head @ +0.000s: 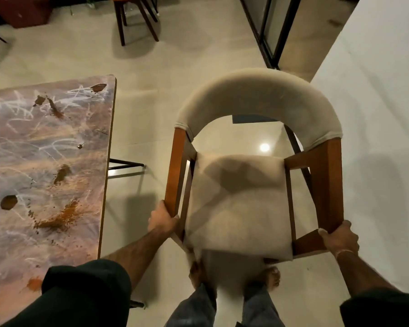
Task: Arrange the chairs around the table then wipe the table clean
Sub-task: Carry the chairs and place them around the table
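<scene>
My left hand (162, 220) grips the front end of the chair's (241, 208) left wooden arm, fingers curled round the post. My right hand (340, 238) is wrapped round the front end of the right arm in the same way. The chair sits straight ahead at 12 o'clock, its padded seat toward me and its curved back away. The seat's front edge is blurred above my bare feet (269, 277), and I cannot tell whether the legs touch the floor. The table (57, 149) lies at 9 o'clock from the chair, apart from it, its top streaked with white scribbles and brown stains (54, 223). A second chair (137, 20) stands far off at 11 o'clock. A white wall (376, 114) runs along at 3 o'clock.
</scene>
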